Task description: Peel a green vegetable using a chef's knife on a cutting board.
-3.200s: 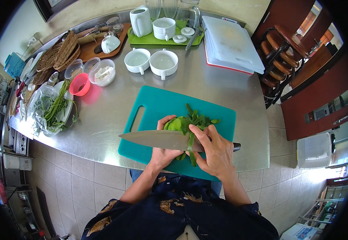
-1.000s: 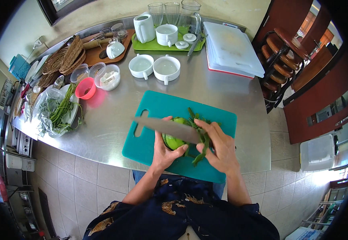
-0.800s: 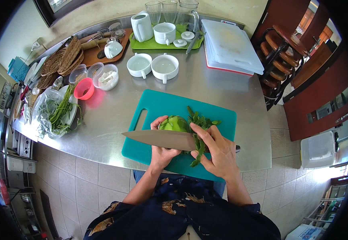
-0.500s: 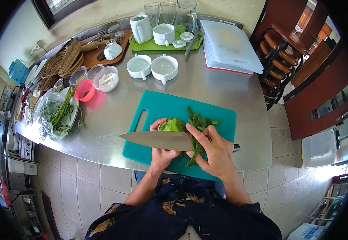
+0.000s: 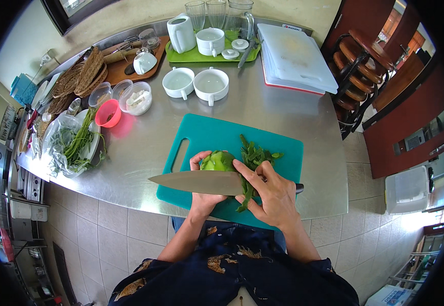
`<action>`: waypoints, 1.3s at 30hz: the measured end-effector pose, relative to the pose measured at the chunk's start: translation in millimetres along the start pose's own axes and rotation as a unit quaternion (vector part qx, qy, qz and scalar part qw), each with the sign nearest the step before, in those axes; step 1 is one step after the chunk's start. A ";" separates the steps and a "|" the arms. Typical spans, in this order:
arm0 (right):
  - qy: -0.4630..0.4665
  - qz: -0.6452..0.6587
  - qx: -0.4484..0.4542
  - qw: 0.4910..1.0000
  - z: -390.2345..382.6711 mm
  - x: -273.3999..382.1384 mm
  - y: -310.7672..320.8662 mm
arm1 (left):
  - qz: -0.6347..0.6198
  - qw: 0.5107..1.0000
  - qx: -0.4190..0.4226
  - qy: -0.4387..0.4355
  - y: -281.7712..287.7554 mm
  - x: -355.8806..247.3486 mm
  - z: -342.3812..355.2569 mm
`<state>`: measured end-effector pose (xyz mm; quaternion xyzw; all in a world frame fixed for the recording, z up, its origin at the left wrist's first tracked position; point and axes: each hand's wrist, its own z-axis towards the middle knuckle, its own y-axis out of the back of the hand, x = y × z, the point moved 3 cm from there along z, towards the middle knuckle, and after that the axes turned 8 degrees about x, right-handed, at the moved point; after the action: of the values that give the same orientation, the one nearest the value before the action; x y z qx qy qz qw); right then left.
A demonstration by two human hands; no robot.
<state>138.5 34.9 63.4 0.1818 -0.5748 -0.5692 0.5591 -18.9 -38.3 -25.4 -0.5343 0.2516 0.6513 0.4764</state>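
My left hand (image 5: 206, 203) is closed around a green fruit (image 5: 217, 161), partly peeled, over a teal cutting board (image 5: 191, 126). My right hand (image 5: 269, 197) grips a large chef's knife (image 5: 191, 181), its blade pointing left across the near side of the fruit and hiding part of my left hand. The black handle sticks out past my right fingers, and the index finger reaches over the blade toward the fruit. Green peel strips (image 5: 256, 154) lie piled on the board beside the fruit, and one strip hangs by my right thumb.
White two-handled bowls (image 5: 211, 84) stand behind the board. A green tray (image 5: 181, 56) with cups and glasses and a stack of white boards (image 5: 296, 61) are at the back. Plastic containers (image 5: 135, 99), a pink bowl (image 5: 107, 113), a plate of bagged greens (image 5: 74, 143) and baskets (image 5: 87, 74) crowd the left.
Since a second ago the blurred, angled blade has come down nearly level across the fruit. Over the last half second the knife and both hands have shifted slightly left.
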 end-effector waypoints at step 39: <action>0.021 0.126 0.019 0.992 20.4 -3.2 4.2 | 0.003 0.994 0.050 -0.094 1.6 1.3 -2.0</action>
<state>123.9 48.0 71.2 0.1308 -0.5918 -0.4792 0.6349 -19.4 -40.2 -27.5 -0.4455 0.2396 0.6865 0.5224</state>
